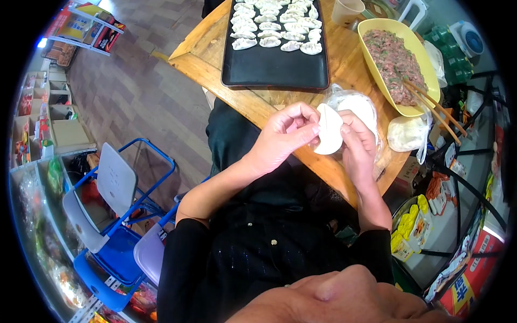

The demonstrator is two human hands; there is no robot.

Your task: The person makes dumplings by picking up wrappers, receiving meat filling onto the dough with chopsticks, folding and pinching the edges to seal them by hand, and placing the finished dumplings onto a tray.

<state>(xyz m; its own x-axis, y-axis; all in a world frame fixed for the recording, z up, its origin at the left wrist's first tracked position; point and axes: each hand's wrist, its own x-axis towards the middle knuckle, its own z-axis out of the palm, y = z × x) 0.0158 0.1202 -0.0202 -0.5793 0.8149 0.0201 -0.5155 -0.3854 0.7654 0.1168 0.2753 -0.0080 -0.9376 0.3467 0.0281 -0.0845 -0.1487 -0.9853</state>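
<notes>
Between both hands, above the table's near edge, is a pale round dough wrapper (329, 130). My left hand (288, 134) pinches its left side with thumb and fingers. On its right side, my right hand (360, 141) has its fingers closed on the edge. Behind my right hand, a stack of white wrappers (360, 107) lies in clear plastic. A black tray (274, 70) holds rows of folded dumplings (269, 26) at its far part. To the right, a yellow bowl (371, 81) contains minced filling (393, 62), with wooden chopsticks (439, 110) resting in it.
The wooden table (207, 46) has a paper cup (347, 12) at the back and a bagged dough lump (406, 133) at the right. Blue folding chairs (121, 253) stand at the left. Shelves (70, 126) with packages line the left side.
</notes>
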